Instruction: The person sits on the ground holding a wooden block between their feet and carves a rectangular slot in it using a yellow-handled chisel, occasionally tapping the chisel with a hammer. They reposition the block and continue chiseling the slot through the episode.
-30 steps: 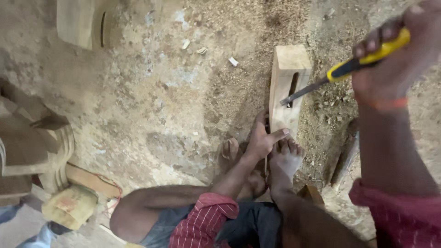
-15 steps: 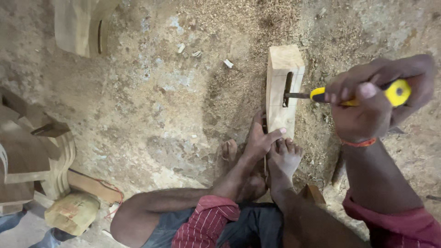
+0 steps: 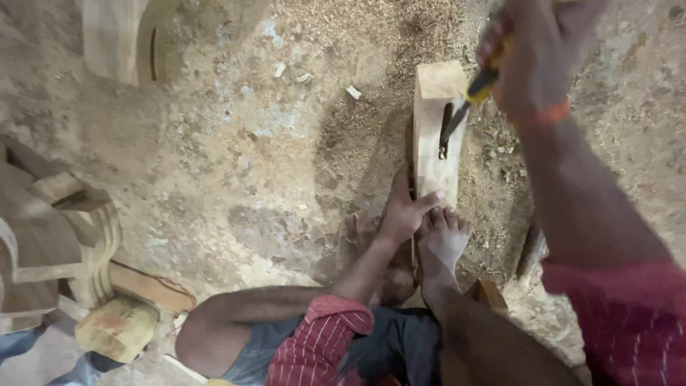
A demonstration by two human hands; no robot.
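Block (image 3: 436, 136) of pale wood lies on the dirt floor (image 3: 236, 179), its long side running away from you, with a dark slot cut into its top face. Your left hand (image 3: 404, 211) is closed on the near end of the block, thumb across the top and fingers down the left side. Your bare foot (image 3: 443, 239) presses against that same near end, toes just beside the thumb.

Your right hand (image 3: 539, 53) is clamped around the yellow handle of a chisel (image 3: 468, 100). The dark blade slants down and left from the handle, and its tip sits inside the slot. An orange band circles that wrist.

Sawdust (image 3: 371, 28) is heaped on the floor beyond and to the left of the block, and 3 or 4 pale wood chips (image 3: 353, 91) lie scattered near its far end. A carved wooden piece (image 3: 118, 39) stands at the far left of the floor. Curved wooden parts (image 3: 57, 236) are stacked at the left edge of the view.
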